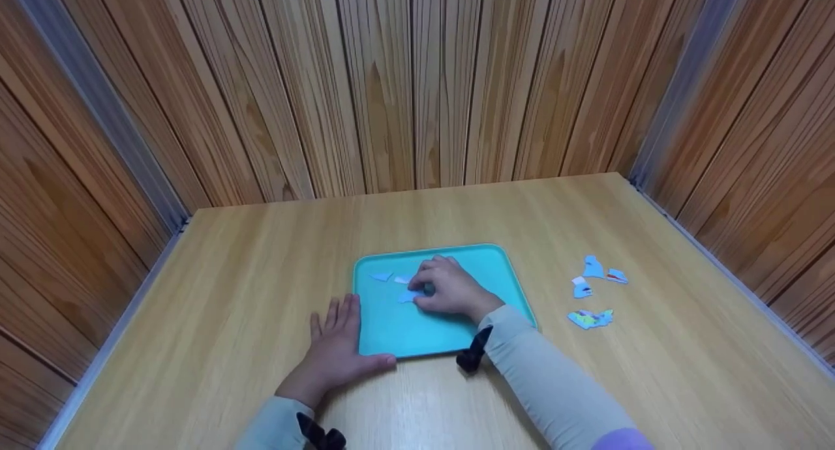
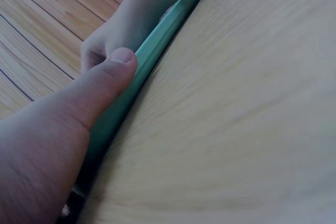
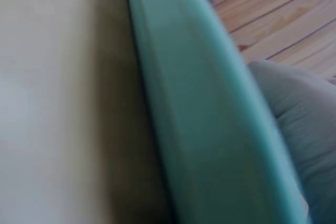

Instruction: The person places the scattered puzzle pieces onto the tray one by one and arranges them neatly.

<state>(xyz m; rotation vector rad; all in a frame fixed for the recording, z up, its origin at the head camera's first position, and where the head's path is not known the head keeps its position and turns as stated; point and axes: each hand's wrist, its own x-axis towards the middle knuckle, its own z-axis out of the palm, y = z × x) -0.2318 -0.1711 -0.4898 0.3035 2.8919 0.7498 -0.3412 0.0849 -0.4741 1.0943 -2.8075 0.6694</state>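
Observation:
A turquoise tray (image 1: pixel 443 336) lies on the table with a few light-blue puzzle pieces (image 1: pixel 381 276) toward its upper left. Over them my right hand (image 1: pixel 450 287) bends down, thumb and index finger pinching at a blue puzzle piece (image 1: pixel 408 297) that they partly cover. My left hand (image 1: pixel 339 352) rests at the tray's near left corner, fingers stretched along its left side. In the left wrist view, the left thumb (image 2: pixel 113 74) lies against the tray's rim (image 2: pixel 163 32). The right wrist view shows mostly the tray's side (image 3: pixel 194 98); the fingers' work is hidden there.
Right of the tray, several more puzzle pieces lie on the wooden table (image 1: pixel 261 261): a blue one (image 1: pixel 592 267), one with a red mark (image 1: pixel 616 276), a white-and-blue one (image 1: pixel 581 287) and a multicoloured one (image 1: pixel 591 318). Wood-panelled walls (image 1: pixel 391 85) stand around the table.

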